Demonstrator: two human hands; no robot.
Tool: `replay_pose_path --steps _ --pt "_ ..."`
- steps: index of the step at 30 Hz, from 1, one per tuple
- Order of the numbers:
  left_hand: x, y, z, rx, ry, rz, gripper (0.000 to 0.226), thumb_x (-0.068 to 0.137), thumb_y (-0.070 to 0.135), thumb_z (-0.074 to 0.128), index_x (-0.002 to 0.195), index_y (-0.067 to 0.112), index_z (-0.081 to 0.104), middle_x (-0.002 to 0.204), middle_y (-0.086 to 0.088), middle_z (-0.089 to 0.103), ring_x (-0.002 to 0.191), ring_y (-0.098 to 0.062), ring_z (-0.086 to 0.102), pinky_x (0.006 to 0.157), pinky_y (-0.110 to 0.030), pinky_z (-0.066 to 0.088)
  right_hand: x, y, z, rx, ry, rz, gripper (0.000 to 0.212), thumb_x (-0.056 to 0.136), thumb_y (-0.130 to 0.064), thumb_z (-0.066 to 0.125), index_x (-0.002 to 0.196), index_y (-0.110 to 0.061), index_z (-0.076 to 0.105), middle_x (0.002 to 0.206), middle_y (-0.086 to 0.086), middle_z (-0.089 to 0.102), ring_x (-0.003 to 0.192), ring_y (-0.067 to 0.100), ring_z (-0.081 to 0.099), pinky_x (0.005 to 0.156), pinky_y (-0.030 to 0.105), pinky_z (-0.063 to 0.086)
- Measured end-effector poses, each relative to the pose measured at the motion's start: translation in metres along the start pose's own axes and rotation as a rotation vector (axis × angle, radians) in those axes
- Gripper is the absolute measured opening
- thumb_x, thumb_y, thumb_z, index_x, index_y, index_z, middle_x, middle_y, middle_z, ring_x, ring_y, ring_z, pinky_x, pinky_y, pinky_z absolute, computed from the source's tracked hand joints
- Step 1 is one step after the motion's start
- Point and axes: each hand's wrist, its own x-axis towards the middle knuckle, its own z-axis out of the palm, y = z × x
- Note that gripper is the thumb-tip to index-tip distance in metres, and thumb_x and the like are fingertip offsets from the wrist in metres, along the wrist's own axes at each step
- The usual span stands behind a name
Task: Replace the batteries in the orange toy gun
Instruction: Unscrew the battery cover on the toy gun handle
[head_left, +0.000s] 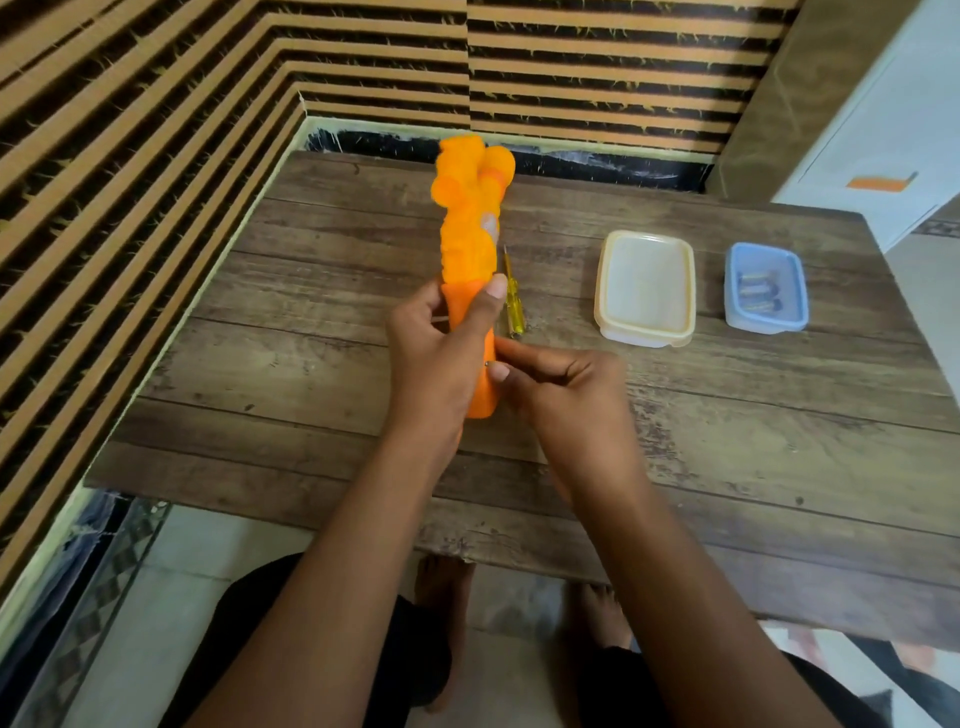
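The orange toy gun (467, 218) is held above the wooden table, its long body pointing away from me. My left hand (441, 348) grips its lower part, thumb laid along the side. My right hand (561, 395) sits at the gun's right edge near the bottom, with thumb and forefinger pinching something very small and shiny there; what it is stays too small to tell. A yellow screwdriver (511, 301) lies on the table just right of the gun. Batteries (758, 296) lie in a small blue container (795, 312).
A cream plastic container (605, 291) stands between the screwdriver and the blue one. The wooden table (727, 441) meets a striped wall on the left and at the back. A white cabinet (872, 130) stands at the far right. My feet show under the table's near edge.
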Motion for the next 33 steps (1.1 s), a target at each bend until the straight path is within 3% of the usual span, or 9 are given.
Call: replay_pose_path --steps 2,6,10,18,33 --pt "-0.001 0.001 0.003 0.060 -0.045 0.043 0.017 0.097 0.023 0.075 0.088 0.009 0.072 0.072 0.003 0.064 0.066 -0.002 0.058 0.062 -0.017 0.047 0.000 0.001 -0.002 0.014 0.009 0.006 0.029 0.090 0.005 0.072 0.118 -0.003 0.076 0.105 0.010 0.080 0.090 0.010 0.077 0.085 0.032 0.060" --pt "0.000 0.002 0.002 0.089 -0.130 0.014 0.006 0.096 0.020 0.076 0.092 0.017 0.076 0.082 0.003 0.072 0.084 -0.010 0.067 0.077 -0.030 0.054 0.003 0.002 -0.008 0.152 -0.007 0.105 0.029 0.090 0.008 0.069 0.119 0.003 0.074 0.105 0.014 0.080 0.102 0.025 0.077 0.089 0.041 0.062" --pt "-0.002 0.003 0.001 0.071 -0.135 0.013 0.006 0.096 0.019 0.076 0.091 0.022 0.077 0.085 0.001 0.075 0.087 -0.014 0.069 0.079 -0.035 0.056 0.002 0.002 -0.007 0.159 0.007 0.128 0.030 0.089 0.007 0.071 0.119 0.005 0.073 0.107 0.016 0.079 0.104 0.028 0.076 0.095 0.046 0.061" --pt "-0.005 0.001 0.003 0.064 -0.118 0.012 0.012 0.092 0.018 0.079 0.099 0.008 0.078 0.100 -0.021 0.076 0.089 -0.019 0.070 0.086 -0.048 0.060 0.003 -0.002 -0.010 0.116 0.030 0.152 0.026 0.089 0.007 0.072 0.114 0.003 0.076 0.103 0.016 0.080 0.101 0.033 0.077 0.094 0.058 0.060" --pt "-0.004 -0.002 0.005 0.056 -0.093 -0.002 0.014 0.092 0.021 0.080 0.101 0.010 0.079 0.099 -0.016 0.078 0.091 -0.017 0.071 0.083 -0.039 0.059 -0.001 -0.011 -0.009 0.130 0.056 0.187 0.028 0.088 0.009 0.072 0.116 0.006 0.074 0.104 0.018 0.079 0.101 0.032 0.077 0.094 0.056 0.060"
